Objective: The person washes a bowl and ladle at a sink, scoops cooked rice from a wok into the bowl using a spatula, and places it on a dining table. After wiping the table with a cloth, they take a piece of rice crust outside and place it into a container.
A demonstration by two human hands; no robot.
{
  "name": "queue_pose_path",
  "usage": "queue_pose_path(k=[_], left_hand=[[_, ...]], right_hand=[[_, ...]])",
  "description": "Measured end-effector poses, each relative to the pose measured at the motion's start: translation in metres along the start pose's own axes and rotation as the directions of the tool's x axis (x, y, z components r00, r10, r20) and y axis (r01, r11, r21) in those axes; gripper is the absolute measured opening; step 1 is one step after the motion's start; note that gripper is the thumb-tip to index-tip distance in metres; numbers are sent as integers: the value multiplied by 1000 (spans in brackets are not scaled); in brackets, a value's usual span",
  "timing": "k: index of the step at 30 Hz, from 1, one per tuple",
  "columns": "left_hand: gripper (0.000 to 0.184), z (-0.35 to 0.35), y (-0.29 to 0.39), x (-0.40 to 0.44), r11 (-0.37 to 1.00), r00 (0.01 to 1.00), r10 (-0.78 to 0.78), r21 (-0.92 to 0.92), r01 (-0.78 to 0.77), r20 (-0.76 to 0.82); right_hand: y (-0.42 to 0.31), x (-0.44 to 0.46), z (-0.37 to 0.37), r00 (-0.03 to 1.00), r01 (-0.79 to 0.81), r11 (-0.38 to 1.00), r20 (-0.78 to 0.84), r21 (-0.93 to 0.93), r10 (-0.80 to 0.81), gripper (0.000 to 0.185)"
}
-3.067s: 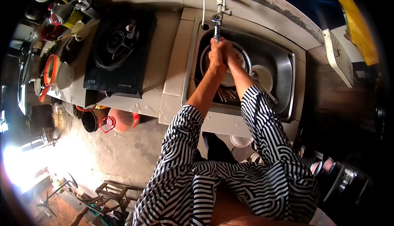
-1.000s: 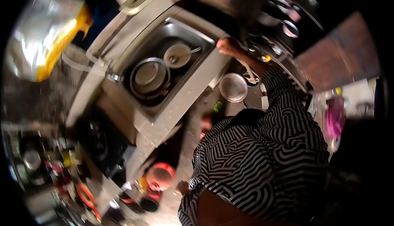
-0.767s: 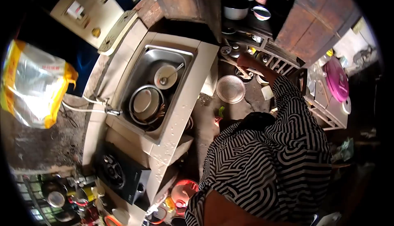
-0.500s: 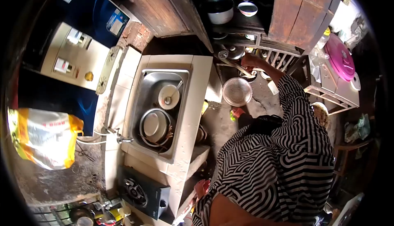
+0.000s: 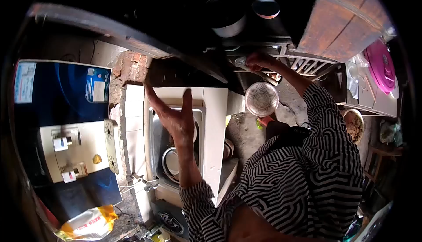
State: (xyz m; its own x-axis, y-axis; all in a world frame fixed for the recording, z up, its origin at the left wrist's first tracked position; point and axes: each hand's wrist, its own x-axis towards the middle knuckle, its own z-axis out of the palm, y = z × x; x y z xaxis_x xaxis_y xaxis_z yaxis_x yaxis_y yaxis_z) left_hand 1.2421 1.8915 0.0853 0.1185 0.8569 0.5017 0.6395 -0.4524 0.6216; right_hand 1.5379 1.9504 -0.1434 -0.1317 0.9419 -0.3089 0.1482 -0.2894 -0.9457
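Note:
My left hand (image 5: 176, 121) is stretched out above the steel sink (image 5: 200, 154), thumb and fingers spread, with nothing in it. Below it, a metal pot (image 5: 171, 160) sits in the sink, partly hidden by my forearm. My right hand (image 5: 260, 61) reaches to the low slatted part of the dark cabinet (image 5: 303, 64). Its fingers are curled beside a clear, shiny object (image 5: 240, 62); what they grip is too dark and small to make out. Just below that hand, a perforated light-coloured basket (image 5: 262, 99) stands on the floor.
A wooden cabinet door (image 5: 343, 18) hangs open at upper right. Inside the shadowed cabinet are a pot (image 5: 229, 27) and a bowl (image 5: 266, 7). A pink lid (image 5: 381, 66) lies on the side table at right. A gas stove (image 5: 170, 222) adjoins the sink.
My left hand has come into view, reaching out over the sink. My right hand has shifted slightly left, closer to the clear object. The whole view has turned and moved nearer the cabinet.

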Motion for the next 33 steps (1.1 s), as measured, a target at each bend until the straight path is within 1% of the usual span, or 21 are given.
queue_pose_path(k=[1,3,5,6,7,8,9,10,11,12,14,15,16,17,19,20,23,25,29,32,33], left_hand=[[86,13,3,21,998,996,69,17,-68,-63],[84,37,-10,57,967,943,253,48,-249,-214],[74,53,-5,79,969,934,234,-16,-248,-271],[74,61,-8,84,970,938,230,-13,-241,-258],[71,66,-13,89,963,906,231,-52,-266,-353],[68,72,-16,91,952,862,223,-87,-293,-456],[68,74,-18,90,955,864,218,-84,-286,-454],[65,73,-19,85,983,877,136,-46,-176,-461],[63,72,-20,83,998,881,53,-8,-64,-471],[51,73,-20,85,985,827,148,1,-175,-543],[49,68,-23,83,991,848,111,-11,-136,-518],[46,66,-24,82,994,865,80,-26,-107,-496],[37,67,-23,84,991,843,88,-42,-130,-531],[37,67,-22,85,991,841,88,-39,-128,-534],[30,66,-18,85,965,844,73,-178,-195,-531],[30,65,-23,84,966,842,72,-174,-193,-534],[25,60,-33,81,938,828,34,-268,-220,-560],[23,56,-29,79,872,832,-59,-434,-225,-551],[20,54,-38,76,861,784,-84,-440,-253,-616],[19,50,-46,75,908,808,-4,-341,-245,-590],[18,48,-48,74,942,802,51,-239,-237,-595]], right_hand=[[-7,6,-3,1000,-5,1000,7,8,4,15],[-26,25,-8,995,79,989,47,122,-85,20],[-37,56,-18,925,293,891,132,347,-356,25],[-48,62,-17,960,268,909,-13,320,-279,27],[-82,52,-17,968,236,926,-159,296,-196,29],[-99,51,-27,970,230,927,-153,298,-191,29],[-112,52,-38,977,151,974,-175,169,-121,33],[-117,57,-46,977,63,997,-205,38,-54,38],[-104,63,-55,979,58,998,-199,39,-49,38],[-81,67,-67,969,91,995,-235,46,-78,39],[-72,64,-72,959,119,991,-266,53,-101,41],[-69,63,-74,951,6,995,-308,98,25,44],[-72,63,-74,928,-103,984,-343,147,148,48],[-71,66,-74,930,-102,984,-338,144,146,48],[-65,72,-69,943,19,956,-322,293,80,52],[-63,77,-67,945,19,957,-317,291,77,52],[-63,90,-65,935,134,929,-356,346,-3,54],[-64,88,-72,927,149,945,-373,291,-31,52],[-68,76,-95,915,94,996,-395,3,-85,50],[-73,71,-103,906,51,933,-377,-356,-193,48],[-76,69,-103,896,44,872,-366,-488,-250,47]])
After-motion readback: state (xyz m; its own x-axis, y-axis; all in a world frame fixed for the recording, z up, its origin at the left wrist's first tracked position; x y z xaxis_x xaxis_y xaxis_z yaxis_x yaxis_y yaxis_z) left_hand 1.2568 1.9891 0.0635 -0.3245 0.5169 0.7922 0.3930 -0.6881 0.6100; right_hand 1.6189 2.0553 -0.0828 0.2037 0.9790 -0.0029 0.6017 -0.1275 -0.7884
